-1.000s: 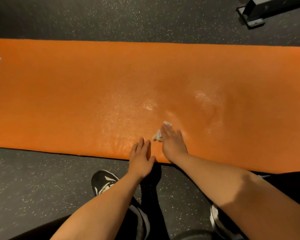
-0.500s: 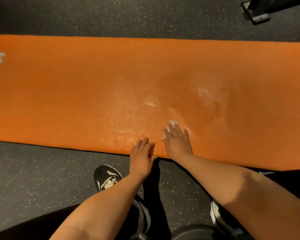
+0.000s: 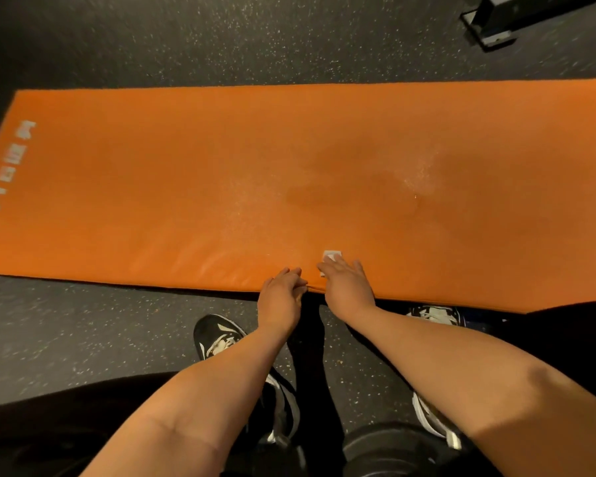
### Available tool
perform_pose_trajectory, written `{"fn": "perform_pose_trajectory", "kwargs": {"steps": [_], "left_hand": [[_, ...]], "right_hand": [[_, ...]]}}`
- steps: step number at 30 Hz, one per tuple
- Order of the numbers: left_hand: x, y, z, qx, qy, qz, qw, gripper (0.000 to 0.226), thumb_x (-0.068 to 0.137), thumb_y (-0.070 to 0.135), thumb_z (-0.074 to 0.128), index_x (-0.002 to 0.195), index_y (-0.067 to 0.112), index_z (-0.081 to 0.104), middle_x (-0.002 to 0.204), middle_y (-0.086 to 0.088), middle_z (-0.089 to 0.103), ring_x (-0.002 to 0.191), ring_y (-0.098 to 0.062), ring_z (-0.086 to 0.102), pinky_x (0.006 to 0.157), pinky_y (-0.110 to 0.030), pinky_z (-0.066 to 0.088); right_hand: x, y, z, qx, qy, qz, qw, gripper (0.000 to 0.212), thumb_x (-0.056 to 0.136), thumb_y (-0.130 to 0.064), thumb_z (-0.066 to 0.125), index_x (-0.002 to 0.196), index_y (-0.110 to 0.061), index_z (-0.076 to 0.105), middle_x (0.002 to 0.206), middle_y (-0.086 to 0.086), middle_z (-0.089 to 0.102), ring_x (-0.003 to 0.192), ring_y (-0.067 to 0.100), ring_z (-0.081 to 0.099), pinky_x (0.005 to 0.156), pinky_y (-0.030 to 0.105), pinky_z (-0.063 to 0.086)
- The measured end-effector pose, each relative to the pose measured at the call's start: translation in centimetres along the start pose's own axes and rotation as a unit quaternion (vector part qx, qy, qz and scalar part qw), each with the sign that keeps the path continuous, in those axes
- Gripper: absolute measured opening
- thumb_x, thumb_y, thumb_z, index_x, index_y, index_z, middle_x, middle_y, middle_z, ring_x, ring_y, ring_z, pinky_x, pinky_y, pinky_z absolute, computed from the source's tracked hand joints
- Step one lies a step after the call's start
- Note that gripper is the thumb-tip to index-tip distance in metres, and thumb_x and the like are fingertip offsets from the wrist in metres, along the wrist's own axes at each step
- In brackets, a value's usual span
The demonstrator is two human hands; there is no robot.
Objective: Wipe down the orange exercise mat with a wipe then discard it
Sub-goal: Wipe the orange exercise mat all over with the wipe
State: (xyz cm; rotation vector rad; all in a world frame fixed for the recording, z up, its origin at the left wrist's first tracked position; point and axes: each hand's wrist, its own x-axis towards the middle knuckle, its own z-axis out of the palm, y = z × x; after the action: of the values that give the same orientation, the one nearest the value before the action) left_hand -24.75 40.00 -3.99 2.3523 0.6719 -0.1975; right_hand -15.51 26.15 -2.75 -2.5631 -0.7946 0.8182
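Pressing flat on the wipe [image 3: 331, 255], the right hand [image 3: 348, 287] has its fingers straight and a bit fanned, and only a white corner pokes out past the fingertips. Left hand [image 3: 280, 297] sits right beside it, fingers close together on the near edge of the orange mat [image 3: 152, 201]. Mat's flat on the speckled floor [image 3: 83, 321], with damp shiny patches just beyond the fingers and white lettering far left of them.

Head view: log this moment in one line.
phase: wiping | right hand: flat, presses small white wipe on orange exercise mat | left hand: rests on mat's near edge | discard: not yet
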Motion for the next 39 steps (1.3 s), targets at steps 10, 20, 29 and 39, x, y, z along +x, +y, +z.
{"fn": "perform_pose_trajectory", "kwargs": {"steps": [10,20,29,39], "left_hand": [[-1.2,2.8,-1.4,0.005,0.036,-0.027,0.999,0.027,0.1,0.015,0.058,0.124,0.011,0.067,0.125,0.0,0.069,0.123,-0.023,0.059,0.102,-0.042,0.045],[-3.6,3.8,0.5,0.001,0.005,-0.038,0.999,0.009,0.096,0.019,0.058,0.097,0.02,0.067,0.108,0.0,0.071,0.096,-0.025,0.065,0.069,-0.035,0.049],[-2.9,3.5,0.9,-0.024,-0.001,-0.052,0.998,0.004,0.094,0.016,0.066,0.093,0.017,0.069,0.134,0.002,0.063,0.119,-0.024,0.059,0.093,-0.039,0.05],[-1.1,2.7,1.2,-0.073,-0.051,-0.076,0.993,0.039,0.1,0.031,0.059,0.138,0.021,0.056,0.138,-0.006,0.059,0.125,-0.026,0.055,0.105,-0.044,0.046]], "right_hand": [[-1.3,0.5,-1.7,0.042,0.032,0.033,0.998,0.049,0.105,-0.013,0.042,0.153,-0.021,0.042,0.167,0.001,0.022,0.151,0.023,0.024,0.125,0.045,0.017],[-3.5,-1.3,-0.8,0.029,-0.006,-0.009,1.0,0.04,0.104,-0.018,0.037,0.139,-0.019,0.057,0.149,0.0,0.045,0.122,0.032,0.047,0.103,0.04,0.041],[-3.7,-0.5,-0.9,0.036,0.025,0.031,0.999,0.042,0.103,-0.015,0.038,0.14,-0.019,0.056,0.147,0.001,0.049,0.123,0.029,0.048,0.096,0.038,0.045],[-3.3,0.9,-0.4,-0.011,-0.036,0.014,0.999,0.055,0.105,-0.012,0.04,0.159,-0.015,0.03,0.17,0.0,0.01,0.156,0.018,0.004,0.127,0.042,0.002]]}}
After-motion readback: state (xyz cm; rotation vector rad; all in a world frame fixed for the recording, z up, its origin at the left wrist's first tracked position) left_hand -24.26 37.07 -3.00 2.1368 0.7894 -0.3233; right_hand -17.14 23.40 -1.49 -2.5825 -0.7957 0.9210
